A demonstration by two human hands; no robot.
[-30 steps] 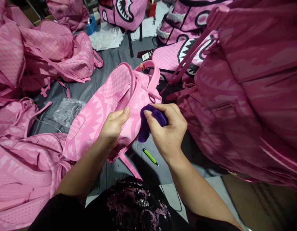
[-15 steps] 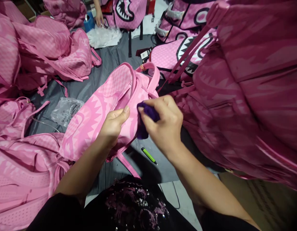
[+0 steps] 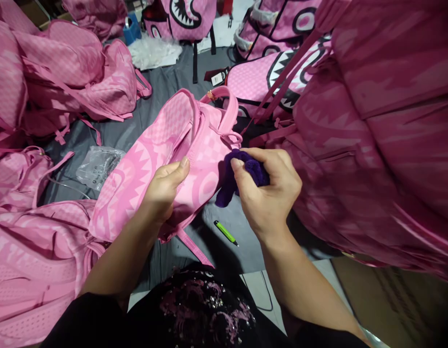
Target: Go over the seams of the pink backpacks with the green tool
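Observation:
A pink patterned backpack [image 3: 137,169] with a shark-mouth print lies tilted on the grey cloth at the centre, its handle loop toward the back. My left hand [image 3: 164,186] grips its near side, thumb on top and the fingers hidden beneath. Just right of the backpack, my right hand [image 3: 269,186] is closed round a bunched dark purple cloth [image 3: 228,186]. Part of the cloth hangs below the fingers, close to the bag's side. A green pen-like tool [image 3: 226,233] rests on the table between my forearms.
Pink backpacks [image 3: 75,63] are heaped at the left, and a large pile [image 3: 383,135] rises at the right. Pink-and-black bags [image 3: 260,77] lie at the back. Clear plastic packaging [image 3: 99,166] is left of the held bag. A blue tape dispenser [image 3: 131,30] stands farther back.
My right hand has moved right with the purple cloth, away from the bag's side. The backpack has shifted slightly. The other person's hand at the back is out of view.

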